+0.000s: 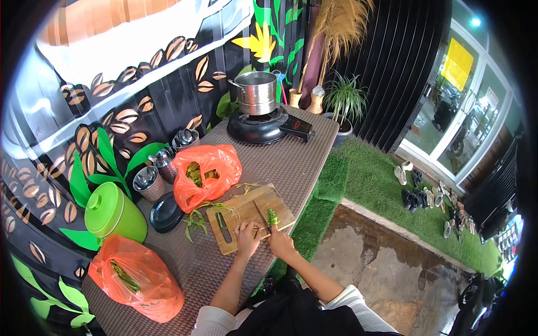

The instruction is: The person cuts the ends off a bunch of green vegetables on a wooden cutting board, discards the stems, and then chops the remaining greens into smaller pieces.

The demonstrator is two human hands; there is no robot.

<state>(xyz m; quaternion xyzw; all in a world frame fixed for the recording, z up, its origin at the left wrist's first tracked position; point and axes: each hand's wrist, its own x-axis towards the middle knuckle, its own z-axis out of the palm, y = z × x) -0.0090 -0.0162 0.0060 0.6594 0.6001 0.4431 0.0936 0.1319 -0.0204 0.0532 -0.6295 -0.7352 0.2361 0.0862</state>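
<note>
A wooden cutting board (241, 208) with a slot handle lies on the brown woven-look table. My left hand (247, 238) rests on the board with its fingers bent, pressing some green stems. In my right hand (281, 244) is a knife (260, 213), its blade pointing away from me over the board. Chopped green pieces (272, 217) lie right beside the blade. Loose leafy stems (196, 220) spread over the board's far left edge and onto the table. Just behind them sits an open orange plastic bag (208, 172) with greens inside.
Another orange bag (137, 277) stands front left, near a green lidded container (115, 213) and dark plates (166, 212). Cutlery cups (148, 183) line the wall side. A steel pot (256, 92) stands on a black stove (255, 130) at the far end.
</note>
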